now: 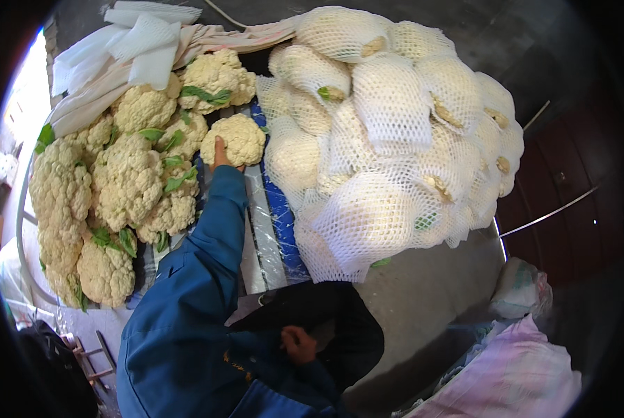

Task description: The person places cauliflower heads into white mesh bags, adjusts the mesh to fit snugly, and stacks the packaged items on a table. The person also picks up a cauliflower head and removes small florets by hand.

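With my left arm stretched forward, my left hand (224, 157) grips a bare cauliflower (241, 137) from its near side; one finger lies up its left edge and the others are mostly hidden beneath. The cauliflower is at the right of a heap of bare cauliflowers (127, 173), some with green leaves. My right hand (298, 345) is low over my lap, its fingers curled in, and nothing shows in it. Right of the held cauliflower rises a large pile of cauliflowers in white foam net sleeves (392, 104).
Flattened white foam nets (145, 43) and a pale cloth (92, 104) lie at the back left. Between the piles runs a slatted surface with a blue strip (278, 209). A sack (519, 289) and pinkish sheeting (507, 373) are at the lower right, a wooden stool (96, 362) at the lower left.
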{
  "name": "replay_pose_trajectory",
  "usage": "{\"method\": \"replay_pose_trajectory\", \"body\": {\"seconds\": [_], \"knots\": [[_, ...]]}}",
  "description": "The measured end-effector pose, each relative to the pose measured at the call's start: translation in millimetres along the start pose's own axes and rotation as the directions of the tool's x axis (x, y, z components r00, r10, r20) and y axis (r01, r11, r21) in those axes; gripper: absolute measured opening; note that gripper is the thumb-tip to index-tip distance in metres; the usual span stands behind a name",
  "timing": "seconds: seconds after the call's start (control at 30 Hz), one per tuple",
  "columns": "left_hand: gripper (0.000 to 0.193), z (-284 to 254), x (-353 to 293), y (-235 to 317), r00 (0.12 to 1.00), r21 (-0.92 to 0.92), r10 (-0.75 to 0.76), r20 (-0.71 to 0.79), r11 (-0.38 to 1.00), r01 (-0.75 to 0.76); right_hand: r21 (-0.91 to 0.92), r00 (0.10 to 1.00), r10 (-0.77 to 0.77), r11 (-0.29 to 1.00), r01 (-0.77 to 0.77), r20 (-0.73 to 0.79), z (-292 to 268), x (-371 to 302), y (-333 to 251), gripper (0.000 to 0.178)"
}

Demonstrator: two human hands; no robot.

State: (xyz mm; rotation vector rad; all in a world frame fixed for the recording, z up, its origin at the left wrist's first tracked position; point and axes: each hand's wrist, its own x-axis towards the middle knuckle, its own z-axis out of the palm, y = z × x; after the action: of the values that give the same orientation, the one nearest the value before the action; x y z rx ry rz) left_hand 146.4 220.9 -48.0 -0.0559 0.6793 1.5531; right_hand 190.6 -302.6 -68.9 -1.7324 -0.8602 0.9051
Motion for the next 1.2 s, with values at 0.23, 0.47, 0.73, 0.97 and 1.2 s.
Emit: {"method": "replay_pose_trajectory", "body": {"seconds": [0.23, 0.47, 0.73, 0.97, 1.2], "knots": [[0.06, -25, 30, 2, 0.997, 0.064, -0.009, 0.077, 0.998, 0.004, 0.028, 0.997, 0.076, 0.997, -0.076, 0.027, 1, 2, 1, 0.019], [0.068, -26, 21, 5, 0.989, 0.053, -0.008, 0.147, 0.999, 0.001, 0.047, 0.992, 0.118, 0.992, -0.12, 0.045, 2, 0, 6, 0.023], [0.064, -32, 43, -12, 0.991, 0.252, 0.078, 0.111, 0.962, -0.104, 0.072, 0.99, 0.123, 0.989, -0.127, 0.062, 1, 0, -2, 0.023], [0.064, -44, 39, -15, 0.995, 0.253, 0.103, 0.005, 0.962, -0.101, 0.055, 0.99, 0.111, 0.992, -0.116, 0.087, 0, 2, 9, 0.025], [0.069, -26, 17, -4, 0.985, 0.124, 0.007, 0.17, 0.992, -0.029, 0.079, 0.992, 0.103, 0.991, -0.109, 0.075, 4, 1, 9, 0.024]]}}
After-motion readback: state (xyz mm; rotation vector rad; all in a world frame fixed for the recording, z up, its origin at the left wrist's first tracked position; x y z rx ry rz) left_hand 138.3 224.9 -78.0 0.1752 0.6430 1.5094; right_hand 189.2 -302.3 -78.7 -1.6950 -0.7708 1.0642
